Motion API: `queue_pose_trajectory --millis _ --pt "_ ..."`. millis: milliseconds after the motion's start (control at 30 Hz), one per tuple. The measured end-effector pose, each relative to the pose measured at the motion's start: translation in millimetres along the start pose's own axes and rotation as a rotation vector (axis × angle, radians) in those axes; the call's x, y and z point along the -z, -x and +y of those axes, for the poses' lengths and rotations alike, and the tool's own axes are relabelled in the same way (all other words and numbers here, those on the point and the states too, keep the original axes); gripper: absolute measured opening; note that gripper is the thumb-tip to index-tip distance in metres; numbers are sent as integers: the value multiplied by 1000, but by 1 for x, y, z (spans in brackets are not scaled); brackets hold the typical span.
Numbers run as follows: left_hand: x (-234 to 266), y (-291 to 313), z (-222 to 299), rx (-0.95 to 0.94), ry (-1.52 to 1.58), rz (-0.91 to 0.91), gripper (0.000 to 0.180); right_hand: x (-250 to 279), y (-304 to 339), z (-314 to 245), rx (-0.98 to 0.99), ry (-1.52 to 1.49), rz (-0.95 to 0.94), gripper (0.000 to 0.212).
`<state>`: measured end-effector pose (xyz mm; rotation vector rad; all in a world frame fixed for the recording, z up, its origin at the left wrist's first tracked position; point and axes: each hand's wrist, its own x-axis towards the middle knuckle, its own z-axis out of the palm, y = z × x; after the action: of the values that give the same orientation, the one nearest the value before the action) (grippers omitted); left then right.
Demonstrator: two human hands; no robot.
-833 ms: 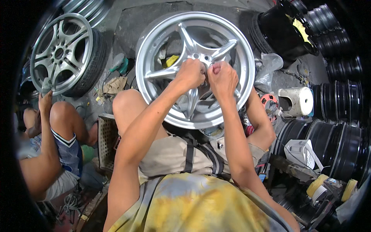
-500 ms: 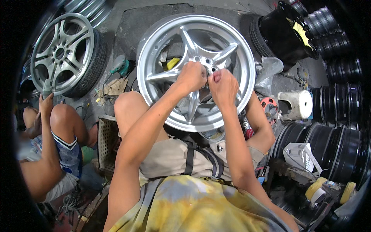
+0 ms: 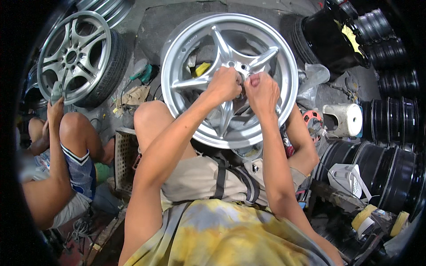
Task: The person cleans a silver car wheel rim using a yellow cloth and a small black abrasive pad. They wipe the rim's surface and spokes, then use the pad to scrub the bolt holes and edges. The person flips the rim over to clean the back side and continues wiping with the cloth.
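Note:
A silver five-spoke wheel rim [image 3: 275, 49] lies face up before my knees. My left hand [image 3: 225, 83] is closed at its hub, over the inner end of the left spoke. Beside it, almost touching, my right hand [image 3: 262, 91] is also closed, its thumb and fingers pinched at the right side of the hub. Whatever either hand grips is too small or hidden to make out. The two hands cover much of the hub centre, while bolt holes show just above them.
At left a co-worker's hand [image 3: 55, 111] holds a tool against another silver rim [image 3: 71, 56] leaning on a tyre. A green power tool [image 3: 143, 72] and a plastic crate [image 3: 125, 162] lie nearby. Right are a white stool [image 3: 344, 119], black rims [image 3: 390, 117] and a red-orange reel [image 3: 313, 122].
The whole view has shifted slightly, so the rim appears a little higher and further right. Both my hands stay closed at the hub, with only slight movement of the fingers.

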<state>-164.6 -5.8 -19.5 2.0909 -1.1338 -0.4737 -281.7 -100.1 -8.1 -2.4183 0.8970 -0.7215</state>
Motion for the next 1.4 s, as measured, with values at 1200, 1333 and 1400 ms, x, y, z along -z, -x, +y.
queue_pose_trajectory --millis 1200,1333,1400 --pt "0 5 5 14 62 -21 13 16 17 4 -49 -11 -74 15" --pt "8 17 16 8 -8 -1 18 46 35 20 -128 -284 39 14" --pt "16 24 21 -13 -107 8 20 81 45 18 -175 -222 45 15"
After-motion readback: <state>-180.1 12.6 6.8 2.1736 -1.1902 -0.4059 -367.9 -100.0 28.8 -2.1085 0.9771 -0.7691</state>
